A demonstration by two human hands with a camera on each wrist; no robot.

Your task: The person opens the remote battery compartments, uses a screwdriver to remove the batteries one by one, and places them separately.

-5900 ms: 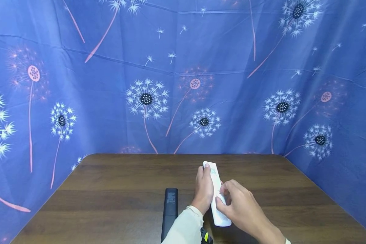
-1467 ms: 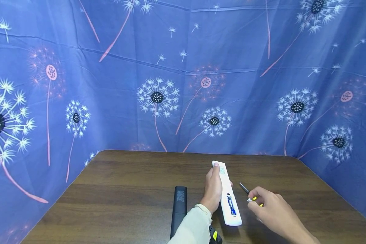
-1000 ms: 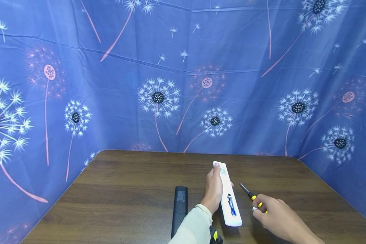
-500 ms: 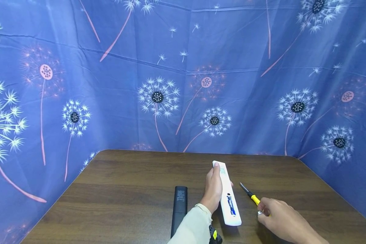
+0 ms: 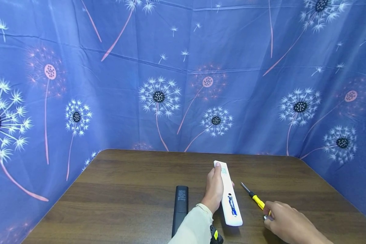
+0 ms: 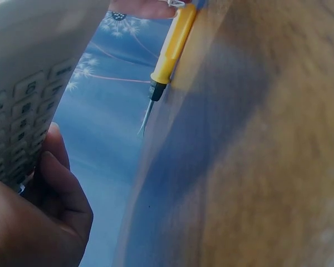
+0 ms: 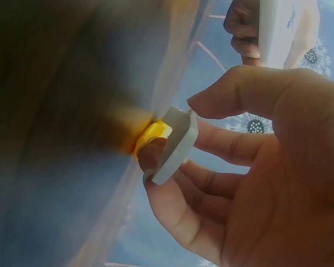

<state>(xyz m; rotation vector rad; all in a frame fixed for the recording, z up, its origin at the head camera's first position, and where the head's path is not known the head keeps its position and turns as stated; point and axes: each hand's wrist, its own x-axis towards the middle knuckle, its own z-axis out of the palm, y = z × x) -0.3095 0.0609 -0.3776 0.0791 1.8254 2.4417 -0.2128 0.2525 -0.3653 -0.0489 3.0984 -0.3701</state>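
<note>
My left hand (image 5: 214, 191) grips a white remote control (image 5: 227, 183), its back turned up. Its battery compartment (image 5: 231, 204) is uncovered, and blue batteries show inside. In the left wrist view the button side of the remote (image 6: 30, 94) faces the camera. My right hand (image 5: 288, 220) pinches a small white battery cover (image 7: 181, 147) between thumb and fingers, just above the table. A yellow-handled screwdriver (image 5: 258, 201) lies beside that hand, shaft pointing away; the fingers hide the end of its handle. Whether they touch it, I cannot tell.
A black remote control (image 5: 180, 206) lies on the wooden table (image 5: 119, 196), left of my left forearm and partly hidden by the sleeve. A black and yellow object (image 5: 215, 234) shows under that forearm. Blue dandelion-print cloth (image 5: 109, 101) hangs behind and at both sides.
Earlier my right hand worked at the remote's back, which was covered. The cover is now off, and the hand has shifted right and nearer, exposing more of the screwdriver. The left hand keeps its grip.
</note>
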